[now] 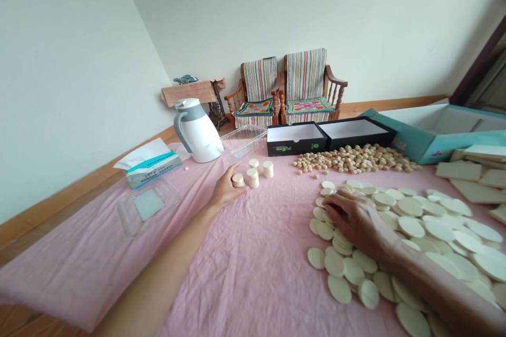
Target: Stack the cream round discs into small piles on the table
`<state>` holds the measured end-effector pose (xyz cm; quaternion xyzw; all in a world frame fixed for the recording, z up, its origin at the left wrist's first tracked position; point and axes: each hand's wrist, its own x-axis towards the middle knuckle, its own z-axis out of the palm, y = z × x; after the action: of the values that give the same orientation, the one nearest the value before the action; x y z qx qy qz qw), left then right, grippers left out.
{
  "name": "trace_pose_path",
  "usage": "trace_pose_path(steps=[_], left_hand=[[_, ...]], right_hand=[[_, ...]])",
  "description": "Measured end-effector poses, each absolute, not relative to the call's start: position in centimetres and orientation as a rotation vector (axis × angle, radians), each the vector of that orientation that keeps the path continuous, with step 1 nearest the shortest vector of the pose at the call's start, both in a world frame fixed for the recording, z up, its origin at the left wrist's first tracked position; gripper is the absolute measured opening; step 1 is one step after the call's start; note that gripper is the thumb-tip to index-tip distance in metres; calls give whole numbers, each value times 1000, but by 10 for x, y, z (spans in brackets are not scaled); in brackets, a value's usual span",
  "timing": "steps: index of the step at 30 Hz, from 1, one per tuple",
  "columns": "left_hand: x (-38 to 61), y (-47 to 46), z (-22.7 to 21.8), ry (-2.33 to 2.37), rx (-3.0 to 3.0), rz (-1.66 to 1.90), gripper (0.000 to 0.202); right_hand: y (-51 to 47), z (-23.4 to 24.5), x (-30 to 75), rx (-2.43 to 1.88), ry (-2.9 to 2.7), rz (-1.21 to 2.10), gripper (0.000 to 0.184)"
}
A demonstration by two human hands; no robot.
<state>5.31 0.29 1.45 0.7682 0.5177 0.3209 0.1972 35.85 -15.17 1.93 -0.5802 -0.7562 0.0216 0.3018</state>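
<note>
My left hand [226, 190] curves its thumb and fingers around a short stack of small round wooden discs [237, 181], which stands on the pink cloth. Three more disc stacks stand close by: one just right of the hand [253, 179], one behind it [253, 163] and one farther right [268, 169]. On the right, my right hand [350, 216] reaches down onto the left edge of a spread of loose pale discs [353, 269]. Its fingers are bent and drawn together, with the tips among the discs; what they pinch is hidden.
Behind the discs lies a heap of small wooden beads [356, 159]. Black boxes [296, 139], a teal box [443, 139] and flat wooden plates [458, 169] line the back right. A white jug [201, 134], tissue pack [152, 162] and clear plastic tray [148, 205] stand left.
</note>
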Motion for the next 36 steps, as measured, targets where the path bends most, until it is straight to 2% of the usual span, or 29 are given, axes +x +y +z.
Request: trace_pose_path(steps=[10, 14, 16, 18, 21, 23, 24, 27, 29, 31, 36], left_hand=[[54, 4, 11, 1533, 2139, 925, 60], [54, 3, 16, 1519, 2165, 911, 65], [55, -1, 25, 1543, 2210, 1003, 70], [60, -10, 37, 1595, 2288, 1252, 67], [75, -34, 54, 1389, 2435, 1486, 44], [91, -56, 61, 1071, 2515, 1329, 17], [99, -67, 63, 891, 2545, 1150, 12], [123, -100, 62, 452, 2593, 630, 19], [134, -116, 58, 295, 2585, 446, 30], [140, -127, 53, 247, 2586, 378, 35], [144, -134, 42, 276, 2600, 380, 30]], right_hand=[[-154, 22, 357, -1566, -1999, 81, 22], [-154, 24, 357, -1556, -1951, 67, 22], [-155, 27, 357, -1558, -1897, 45, 22], [-155, 29, 357, -1569, -1843, 20, 22], [-155, 31, 357, -1592, -1794, 2, 21], [-155, 30, 358, -1606, -1789, 6, 20], [-155, 30, 358, -1610, -1793, 11, 19], [-155, 30, 358, -1606, -1807, 29, 19], [-155, 30, 357, -1600, -1818, 31, 20], [-155, 30, 357, -1593, -1832, 30, 21], [-152, 24, 359, -1575, -1862, 19, 20]])
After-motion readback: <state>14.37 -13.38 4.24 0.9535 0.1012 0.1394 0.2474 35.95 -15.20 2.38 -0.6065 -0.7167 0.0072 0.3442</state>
